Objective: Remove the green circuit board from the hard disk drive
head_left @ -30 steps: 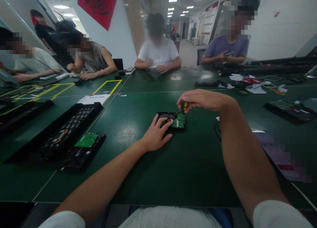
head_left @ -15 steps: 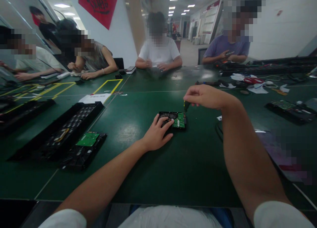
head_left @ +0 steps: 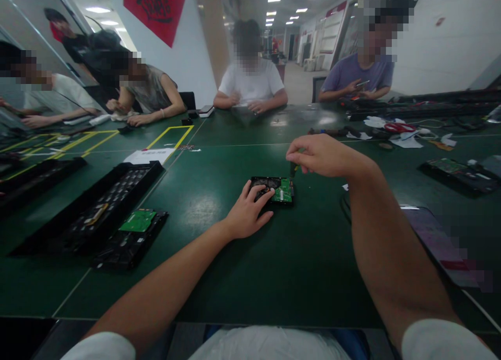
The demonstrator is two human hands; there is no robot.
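Note:
A hard drive (head_left: 282, 192) with a green circuit board lies on the green table. My left hand (head_left: 252, 207) rests on its left part with the fingers spread, hiding some of the black casing. Above the drive's far right corner, my right hand (head_left: 309, 154) is closed round a screwdriver (head_left: 293, 169) with a dark handle showing a bit of yellow. The screwdriver stands nearly upright, its lower end at the circuit board's edge. Whether the tip sits in a screw is too small to tell.
Left of me lie another hard drive (head_left: 135, 235) and a long black tray (head_left: 97, 208). On the right are a tablet-like device (head_left: 434, 240), one more drive (head_left: 460, 175) and red-handled scissors (head_left: 399, 127). Several people sit across the table (head_left: 219, 287).
My right hand has turned slightly on the screwdriver, its fingers shifting a little to the left. My left hand and the hard drive have stayed in place.

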